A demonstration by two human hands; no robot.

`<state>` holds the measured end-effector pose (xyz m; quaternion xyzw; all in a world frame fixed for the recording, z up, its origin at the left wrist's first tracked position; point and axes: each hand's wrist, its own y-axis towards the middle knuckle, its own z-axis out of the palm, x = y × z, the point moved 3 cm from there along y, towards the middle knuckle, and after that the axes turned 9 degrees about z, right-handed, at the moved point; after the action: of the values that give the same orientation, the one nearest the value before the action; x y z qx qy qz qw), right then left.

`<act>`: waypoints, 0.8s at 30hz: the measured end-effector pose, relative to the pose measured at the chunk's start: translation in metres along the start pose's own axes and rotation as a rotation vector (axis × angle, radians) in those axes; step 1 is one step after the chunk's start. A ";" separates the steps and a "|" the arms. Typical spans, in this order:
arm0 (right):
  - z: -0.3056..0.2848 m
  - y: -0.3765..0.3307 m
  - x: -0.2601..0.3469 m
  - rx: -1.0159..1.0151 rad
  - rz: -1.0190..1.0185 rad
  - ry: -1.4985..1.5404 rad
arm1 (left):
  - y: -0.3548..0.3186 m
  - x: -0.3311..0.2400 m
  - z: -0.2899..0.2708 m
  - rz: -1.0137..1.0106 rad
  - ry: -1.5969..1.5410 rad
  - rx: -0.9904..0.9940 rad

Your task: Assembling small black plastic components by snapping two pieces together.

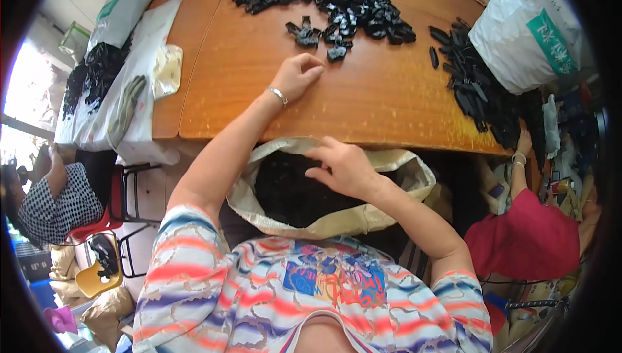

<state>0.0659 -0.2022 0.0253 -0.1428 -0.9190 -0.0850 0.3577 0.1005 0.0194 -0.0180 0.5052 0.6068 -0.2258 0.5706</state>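
Observation:
My left hand [298, 76] is over the wooden table [253, 94], just short of a few loose black plastic parts [304, 33]. Its fingers are curled toward the thumb, and whatever they may hold is hidden. A large heap of similar black parts [353, 4] spreads along the far side of the table. Below the table's near edge, an open beige woven sack [350, 222] sits against my front, dark inside with black contents. Over its mouth hovers my right hand [345, 166], thumb and fingers apart, with nothing visible between them.
Long black pieces [470, 87] lie at the table's right, beside a full white sack [518, 35]. A co-worker in red [528, 239] reaches in there. At left are a grey glove [129, 103], a plastic bag [168, 71], more black parts [97, 78] and another seated person [58, 197].

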 end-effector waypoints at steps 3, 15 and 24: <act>-0.043 0.025 -0.015 -0.247 -0.040 0.107 | 0.008 0.001 -0.002 0.022 0.058 -0.073; -0.091 0.164 -0.123 -0.490 0.171 -0.387 | 0.037 -0.013 0.026 0.265 0.575 -0.147; -0.086 0.167 -0.117 -0.411 0.357 -0.426 | 0.019 -0.019 0.012 0.353 0.605 -0.095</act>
<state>0.2565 -0.0904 0.0170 -0.3849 -0.8972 -0.1729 0.1307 0.1198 0.0097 0.0023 0.6194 0.6613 0.0647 0.4181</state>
